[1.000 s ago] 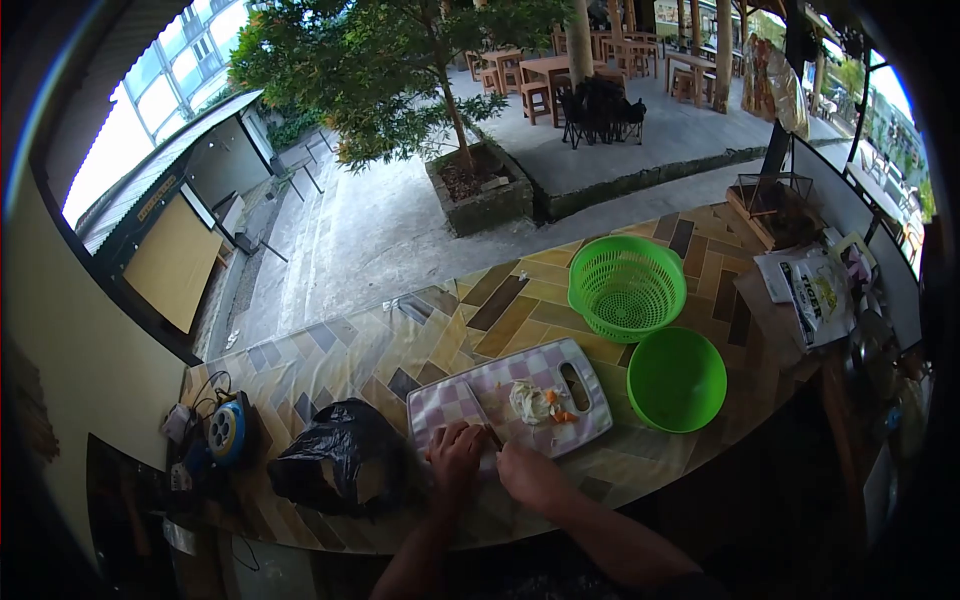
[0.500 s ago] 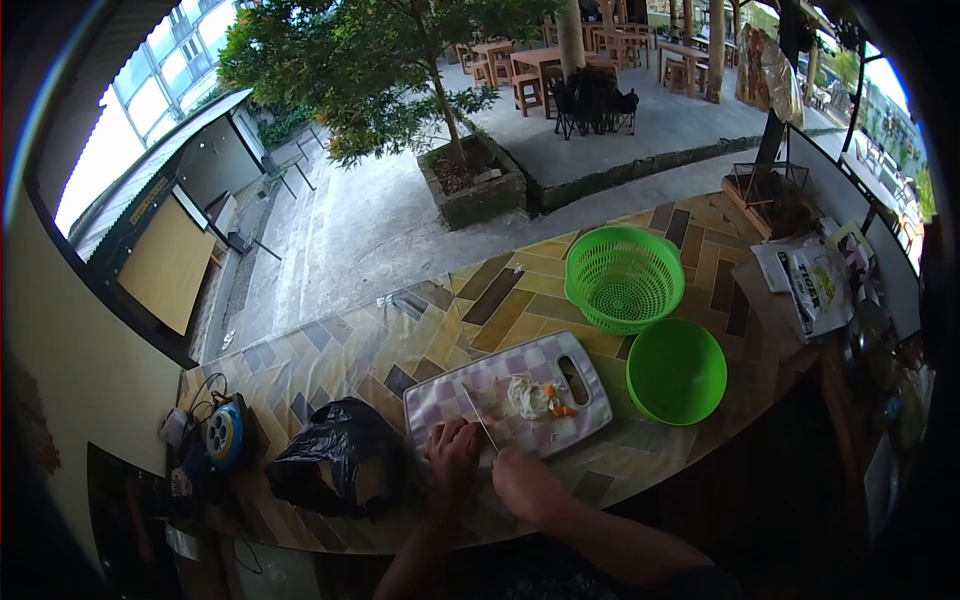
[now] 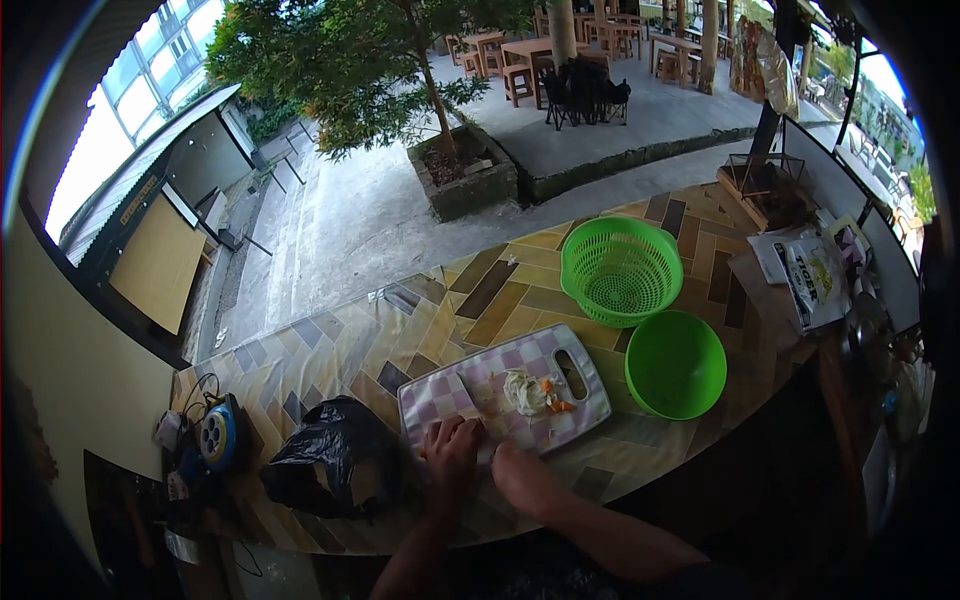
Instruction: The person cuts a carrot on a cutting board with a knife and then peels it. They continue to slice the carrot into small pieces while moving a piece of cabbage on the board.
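Note:
On a pink-and-white checkered cutting board [image 3: 440, 392], my left hand [image 3: 455, 445] curls over what looks like a carrot, with only a bit of orange showing at its left side. My right hand [image 3: 527, 482] grips a knife [image 3: 467, 398], its blade angled across the board beside the left fingers; the handle is hidden in the fist. Pale shredded vegetable [image 3: 522, 392] lies in a small heap on the board, with orange pieces [image 3: 559, 405] at its right edge.
A green colander [image 3: 622, 270] and a green basin [image 3: 676, 365] stand right of the board. Left of it sits a black plastic bag [image 3: 335, 450]. A blue cable reel [image 3: 215, 437] is at the far left; papers and a packet [image 3: 815, 283] lie at the right.
The knife blade has shifted slightly left, closer to the left fingers. Both hands stay at the board's near edge. The whole view has moved slightly.

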Demonstrator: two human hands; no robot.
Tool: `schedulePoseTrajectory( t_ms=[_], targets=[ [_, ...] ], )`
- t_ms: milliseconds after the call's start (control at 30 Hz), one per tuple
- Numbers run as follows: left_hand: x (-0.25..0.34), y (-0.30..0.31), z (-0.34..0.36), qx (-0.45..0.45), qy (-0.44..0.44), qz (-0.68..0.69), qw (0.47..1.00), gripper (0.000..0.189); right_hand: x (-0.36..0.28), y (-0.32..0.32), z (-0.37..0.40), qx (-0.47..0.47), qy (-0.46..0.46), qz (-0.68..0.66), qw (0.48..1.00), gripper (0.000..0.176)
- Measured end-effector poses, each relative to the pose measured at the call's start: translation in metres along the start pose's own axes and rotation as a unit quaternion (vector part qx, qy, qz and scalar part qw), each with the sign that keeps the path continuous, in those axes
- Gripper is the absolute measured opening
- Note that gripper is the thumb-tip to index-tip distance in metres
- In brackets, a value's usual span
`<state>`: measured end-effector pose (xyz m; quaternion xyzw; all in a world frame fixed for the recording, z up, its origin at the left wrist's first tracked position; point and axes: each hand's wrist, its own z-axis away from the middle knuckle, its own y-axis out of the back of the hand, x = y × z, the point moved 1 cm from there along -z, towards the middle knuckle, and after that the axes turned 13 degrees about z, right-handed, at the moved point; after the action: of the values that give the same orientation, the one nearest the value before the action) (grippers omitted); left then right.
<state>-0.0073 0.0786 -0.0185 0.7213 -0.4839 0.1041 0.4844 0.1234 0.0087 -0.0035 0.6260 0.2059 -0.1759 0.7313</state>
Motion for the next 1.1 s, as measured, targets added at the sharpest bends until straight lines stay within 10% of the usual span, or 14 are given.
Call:
schedulePoseTrajectory(
  t_ms=[167,267,467,567,767,900,1000,1100],
  targets=[
    [0.003,0.001,-0.001,0.000,0.020,0.017,1.000,0.014,0.002,-0.003,0.010,0.008,0.045,0.036,0.998,0.022],
    [-0.005,-0.002,0.003,0.000,0.006,-0.001,1.000,0.014,-0.012,-0.002,0.005,-0.013,-0.111,0.016,0.994,0.022],
    [-0.006,0.001,0.000,-0.011,0.031,0.014,0.999,0.015,0.000,0.006,-0.004,0.016,-0.031,0.089,0.995,0.029],
    [-0.003,0.004,-0.003,-0.029,0.030,-0.013,0.999,0.019,-0.006,0.063,-0.003,-0.180,-0.017,0.009,0.983,0.023],
    [0.010,0.035,-0.003,0.002,0.128,0.050,0.990,0.024,0.010,0.084,0.014,-0.009,-0.022,0.043,0.999,0.030],
    [0.009,0.051,0.011,0.015,0.210,0.182,0.961,0.028,0.014,0.050,0.038,-0.095,-0.041,0.061,0.993,0.034],
    [0.022,0.052,0.023,-0.004,0.425,0.414,0.805,0.030,0.024,0.048,0.041,-0.083,-0.085,0.053,0.992,0.034],
    [0.016,0.034,0.033,-0.011,0.377,0.508,0.775,0.035,0.033,0.048,0.026,-0.020,-0.088,0.029,0.995,0.034]
  ],
)
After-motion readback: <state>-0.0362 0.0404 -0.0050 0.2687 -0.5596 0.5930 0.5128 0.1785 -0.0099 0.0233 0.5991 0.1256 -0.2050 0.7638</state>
